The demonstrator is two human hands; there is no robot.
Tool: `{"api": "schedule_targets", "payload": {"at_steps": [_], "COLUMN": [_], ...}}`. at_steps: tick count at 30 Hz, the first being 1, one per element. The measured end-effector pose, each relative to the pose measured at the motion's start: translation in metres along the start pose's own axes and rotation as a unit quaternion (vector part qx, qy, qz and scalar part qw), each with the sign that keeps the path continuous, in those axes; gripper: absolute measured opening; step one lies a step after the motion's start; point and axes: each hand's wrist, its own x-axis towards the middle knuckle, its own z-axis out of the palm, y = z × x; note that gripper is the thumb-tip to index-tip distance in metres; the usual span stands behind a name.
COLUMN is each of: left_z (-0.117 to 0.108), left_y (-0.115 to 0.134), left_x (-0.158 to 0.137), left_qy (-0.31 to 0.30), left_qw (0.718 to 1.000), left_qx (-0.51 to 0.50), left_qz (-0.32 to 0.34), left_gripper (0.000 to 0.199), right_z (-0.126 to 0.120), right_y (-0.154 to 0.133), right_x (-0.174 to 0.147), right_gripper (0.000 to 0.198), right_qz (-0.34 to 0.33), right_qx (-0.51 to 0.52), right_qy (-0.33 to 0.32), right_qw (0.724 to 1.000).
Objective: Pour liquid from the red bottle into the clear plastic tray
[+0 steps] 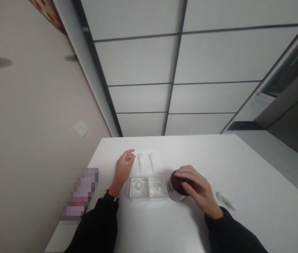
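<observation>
My right hand (198, 186) curls over the dark red lid (178, 183) of a round jar (176, 196), thumb on the near side and fingers across the top. To its left stands a clear box with two compartments (149, 199), a small round clear piece in each. My left hand (124, 167) hovers beyond the box's left corner, fingers loosely bent and apart, holding nothing visible. Close to those fingertips, two small white spoon-like pieces (140, 161) (152, 161) lie side by side on a pale sheet (146, 170).
A small crumpled whitish item (225, 201) lies on the white table (244, 168) right of my right hand. At the left edge is a pixelated purplish object (82, 195). A wall (33, 140) borders the left side, and white panels (141, 123) stand behind the table.
</observation>
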Motion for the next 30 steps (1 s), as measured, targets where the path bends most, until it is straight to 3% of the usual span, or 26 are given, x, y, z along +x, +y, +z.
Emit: {"api": "schedule_targets", "payload": {"at_steps": [13, 24, 30], "left_z": [0.002, 0.001, 0.002], "left_y": [-0.003, -0.002, -0.002], "left_x": [0.001, 0.000, 0.001], "left_qy": [-0.026, -0.035, -0.043], "left_qw": [0.999, 0.998, 0.998], "left_qx": [0.039, 0.051, 0.049], "left_qz": [0.011, 0.013, 0.013], "left_gripper": [0.032, 0.032, 0.032], "right_z": [0.003, 0.016, 0.017], "right_y": [0.007, 0.010, 0.009], "right_x": [-0.007, -0.010, -0.012], "right_gripper": [0.025, 0.013, 0.037], "right_qz": [0.010, 0.040, 0.083], "right_qx": [0.014, 0.085, 0.103], "right_qy": [-0.026, 0.076, 0.096], "right_qw": [1.000, 0.993, 0.986]}}
